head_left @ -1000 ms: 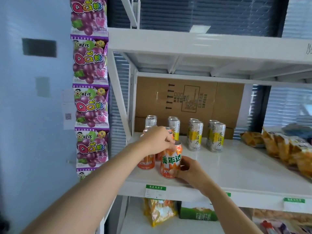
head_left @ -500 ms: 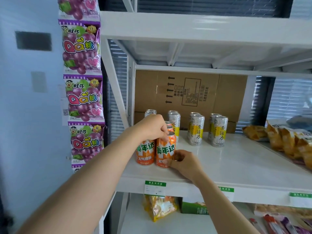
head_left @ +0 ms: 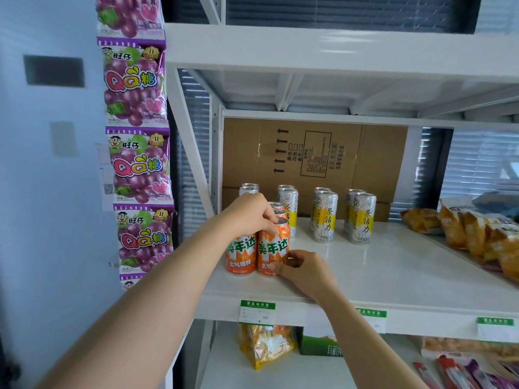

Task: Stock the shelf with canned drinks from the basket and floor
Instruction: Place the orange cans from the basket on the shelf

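Orange aluminium drink can (head_left: 271, 249), centre of the frame, now stands upright and touches a second orange can (head_left: 241, 255) on its left. A second ago it stood forward of that can, so alignment of the pair appears complete. Left hand (head_left: 250, 213) grips the first can's top, palm over the second. Right hand (head_left: 307, 272) pinches the first can's base. White metal shelf (head_left: 393, 273) also carries tall silver-and-yellow cans (head_left: 325, 217) behind. Brown cardboard box (head_left: 309, 153) at the rear: contents hidden. No basket is in view.

The left hand (head_left: 250, 213) hides the left orange can's (head_left: 241, 255) top; price label (head_left: 257, 313) print is unreadable.
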Demonstrator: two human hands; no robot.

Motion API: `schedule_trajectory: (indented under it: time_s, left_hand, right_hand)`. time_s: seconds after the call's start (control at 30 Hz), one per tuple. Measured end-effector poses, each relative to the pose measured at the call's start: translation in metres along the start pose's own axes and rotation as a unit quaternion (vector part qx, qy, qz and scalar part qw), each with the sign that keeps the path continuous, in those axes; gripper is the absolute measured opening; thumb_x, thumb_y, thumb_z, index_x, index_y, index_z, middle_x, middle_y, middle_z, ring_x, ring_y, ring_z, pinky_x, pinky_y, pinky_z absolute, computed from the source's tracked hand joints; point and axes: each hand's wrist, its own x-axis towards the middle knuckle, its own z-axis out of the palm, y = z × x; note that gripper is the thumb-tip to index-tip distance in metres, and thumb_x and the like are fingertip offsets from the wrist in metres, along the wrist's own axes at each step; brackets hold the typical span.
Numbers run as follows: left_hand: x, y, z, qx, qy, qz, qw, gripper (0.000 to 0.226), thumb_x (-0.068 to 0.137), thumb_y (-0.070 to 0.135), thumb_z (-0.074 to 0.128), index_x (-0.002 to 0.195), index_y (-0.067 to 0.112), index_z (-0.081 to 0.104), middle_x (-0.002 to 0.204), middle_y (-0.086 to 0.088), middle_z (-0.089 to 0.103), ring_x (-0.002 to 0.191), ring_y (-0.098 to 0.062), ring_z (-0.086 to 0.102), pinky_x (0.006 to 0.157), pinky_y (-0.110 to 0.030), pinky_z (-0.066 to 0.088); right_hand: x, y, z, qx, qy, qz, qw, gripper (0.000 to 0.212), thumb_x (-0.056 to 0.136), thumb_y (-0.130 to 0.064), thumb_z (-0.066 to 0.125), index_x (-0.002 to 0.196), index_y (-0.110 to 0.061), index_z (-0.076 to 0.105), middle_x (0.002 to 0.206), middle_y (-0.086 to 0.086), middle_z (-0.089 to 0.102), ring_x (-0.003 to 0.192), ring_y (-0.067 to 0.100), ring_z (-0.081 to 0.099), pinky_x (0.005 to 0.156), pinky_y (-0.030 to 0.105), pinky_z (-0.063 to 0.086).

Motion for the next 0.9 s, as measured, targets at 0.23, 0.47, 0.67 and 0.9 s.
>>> schedule_trajectory:
  time_s: [0.23, 0.47, 0.67, 0.9]
  left_hand:
    - [-0.003, -0.003, 0.006, -0.017, 0.023, -0.004, 1.0, 0.031, 0.082, 0.029, 0.074, 0.111, 0.019, 0.073, 0.116, 0.001, 0.07, 0.101, -0.012, 0.064, 0.09, -0.033, 0.051]
    - [-0.008, -0.002, 0.009, -0.014, 0.039, -0.006, 0.999, 0.034, 0.083, 0.031, 0.073, 0.116, 0.02, 0.07, 0.119, 0.001, 0.069, 0.105, -0.014, 0.063, 0.09, -0.033, 0.052]
    - [-0.02, -0.002, 0.011, -0.051, 0.077, 0.006, 0.996, 0.038, 0.085, 0.031, 0.072, 0.121, 0.02, 0.067, 0.123, -0.001, 0.066, 0.106, -0.017, 0.062, 0.087, -0.031, 0.05]
    - [-0.05, -0.007, 0.024, -0.178, 0.322, -0.019, 0.93, 0.02, 0.089, 0.027, 0.067, 0.105, 0.017, 0.07, 0.11, 0.0, 0.067, 0.101, -0.012, 0.06, 0.088, -0.028, 0.049]
  right_hand:
    - [-0.007, -0.002, -0.002, -0.025, 0.0, -0.025, 0.999, 0.031, 0.078, -0.062, 0.067, 0.099, -0.039, 0.066, 0.085, -0.019, 0.067, 0.085, 0.007, 0.063, 0.079, 0.032, 0.054]
    - [-0.01, -0.005, -0.002, -0.031, -0.012, -0.015, 0.999, 0.038, 0.081, -0.058, 0.067, 0.111, -0.034, 0.066, 0.099, -0.015, 0.072, 0.091, 0.008, 0.065, 0.083, 0.032, 0.054]
    - [-0.024, -0.018, -0.017, 0.175, 0.034, 0.062, 0.982, 0.048, 0.088, -0.035, 0.069, 0.127, -0.008, 0.058, 0.106, 0.004, 0.068, 0.091, 0.016, 0.062, 0.077, 0.029, 0.048]
    - [-0.057, -0.041, -0.033, 0.264, 0.119, 0.079, 0.954, 0.011, 0.098, -0.024, 0.056, 0.102, -0.017, 0.063, 0.094, 0.004, 0.069, 0.083, 0.017, 0.062, 0.069, 0.029, 0.049]
